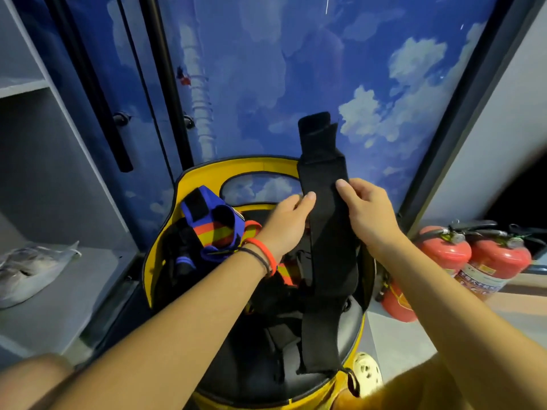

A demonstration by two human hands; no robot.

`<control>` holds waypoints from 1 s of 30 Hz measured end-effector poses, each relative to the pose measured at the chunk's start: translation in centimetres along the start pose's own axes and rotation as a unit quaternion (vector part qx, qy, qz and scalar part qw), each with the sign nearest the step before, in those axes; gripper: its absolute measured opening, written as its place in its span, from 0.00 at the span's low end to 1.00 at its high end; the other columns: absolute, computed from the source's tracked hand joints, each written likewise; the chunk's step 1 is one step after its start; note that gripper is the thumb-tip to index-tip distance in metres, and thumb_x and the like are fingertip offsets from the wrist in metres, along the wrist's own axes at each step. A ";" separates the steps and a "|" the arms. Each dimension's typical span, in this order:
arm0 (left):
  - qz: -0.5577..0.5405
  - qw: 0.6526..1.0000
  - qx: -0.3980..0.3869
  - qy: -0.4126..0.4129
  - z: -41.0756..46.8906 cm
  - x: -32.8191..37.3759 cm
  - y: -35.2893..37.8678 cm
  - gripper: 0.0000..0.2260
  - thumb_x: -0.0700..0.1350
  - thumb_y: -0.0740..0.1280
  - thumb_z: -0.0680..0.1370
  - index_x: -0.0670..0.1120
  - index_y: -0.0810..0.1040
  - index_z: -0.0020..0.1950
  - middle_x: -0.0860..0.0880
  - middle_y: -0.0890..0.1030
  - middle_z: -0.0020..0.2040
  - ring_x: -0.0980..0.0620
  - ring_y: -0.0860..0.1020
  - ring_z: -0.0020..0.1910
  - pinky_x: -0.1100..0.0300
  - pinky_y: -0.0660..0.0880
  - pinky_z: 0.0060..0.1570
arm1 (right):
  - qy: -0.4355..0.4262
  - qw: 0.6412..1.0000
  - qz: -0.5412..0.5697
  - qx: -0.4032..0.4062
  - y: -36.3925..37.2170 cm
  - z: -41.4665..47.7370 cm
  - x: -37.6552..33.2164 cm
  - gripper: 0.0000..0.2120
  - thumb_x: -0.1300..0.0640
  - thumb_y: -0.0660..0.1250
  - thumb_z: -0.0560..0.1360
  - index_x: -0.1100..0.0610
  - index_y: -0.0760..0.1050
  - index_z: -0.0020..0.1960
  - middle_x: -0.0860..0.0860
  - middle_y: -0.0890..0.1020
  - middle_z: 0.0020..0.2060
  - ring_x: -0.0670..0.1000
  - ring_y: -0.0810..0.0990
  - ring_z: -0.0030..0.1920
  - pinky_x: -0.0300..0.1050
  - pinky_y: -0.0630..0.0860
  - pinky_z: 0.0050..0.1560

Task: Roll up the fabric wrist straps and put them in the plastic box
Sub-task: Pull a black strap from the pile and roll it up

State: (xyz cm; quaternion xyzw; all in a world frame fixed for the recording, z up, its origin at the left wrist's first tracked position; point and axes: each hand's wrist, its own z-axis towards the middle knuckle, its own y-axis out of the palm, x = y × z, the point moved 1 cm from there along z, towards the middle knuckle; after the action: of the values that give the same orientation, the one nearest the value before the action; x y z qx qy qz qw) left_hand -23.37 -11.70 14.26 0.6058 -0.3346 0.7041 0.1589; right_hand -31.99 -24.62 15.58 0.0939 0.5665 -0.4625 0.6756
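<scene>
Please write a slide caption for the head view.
The left hand and right hand pinch an unrolled black wrist strap upright.

I'm standing in what looks like a storage corner of some public indoor venue rather than a home. The wall (296, 69) ahead is printed all over with blue sky and clouds. Plain grey shelving (77, 294) on my left holds a plastic bag (29, 270). Red fire extinguishers (444, 250) are grouped on the floor (399, 341) to my right.

left hand (285, 224): orange wristband (262, 249), thin black cord (257, 257) | forearms: bare | garment (414, 390): perhaps orange-yellow
</scene>
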 end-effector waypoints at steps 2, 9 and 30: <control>0.040 0.999 -0.021 0.007 0.1 -2.3 -0.5 0.20 0.56 0.59 0.84 0.41 0.80 0.54 0.44 0.83 0.51 0.50 0.79 0.51 0.53 0.74 0.56 | 0.007 1.000 -0.019 -0.013 0.0 0.3 1.6 0.24 0.45 0.62 0.83 0.68 0.76 0.47 0.68 0.78 0.42 0.60 0.77 0.39 0.59 0.75 0.44; 0.568 0.772 -0.280 0.061 -2.4 -10.7 -1.0 0.27 0.64 0.65 0.76 0.56 0.71 0.73 0.50 0.69 0.74 0.43 0.61 0.77 0.36 0.48 0.76 | 0.076 0.995 -0.002 -0.057 2.8 1.0 7.2 0.25 0.42 0.63 0.81 0.66 0.79 0.46 0.67 0.81 0.43 0.62 0.81 0.42 0.57 0.76 0.44; 0.788 0.605 -0.070 0.096 9.1 -21.1 -8.4 0.27 0.46 0.63 0.80 0.58 0.62 0.78 0.47 0.44 0.83 0.38 0.44 0.81 0.27 0.37 0.71 | 0.275 0.958 0.015 -0.079 12.7 3.2 15.7 0.15 0.49 0.66 0.82 0.60 0.83 0.52 0.54 0.86 0.47 0.54 0.84 0.51 0.52 0.80 0.58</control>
State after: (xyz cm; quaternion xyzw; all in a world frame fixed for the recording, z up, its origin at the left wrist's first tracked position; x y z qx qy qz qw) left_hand -6.74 -7.86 -3.32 0.0242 -0.7138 0.5852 -0.3839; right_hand -21.56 -27.78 -1.72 0.1726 0.7638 -0.3623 0.5056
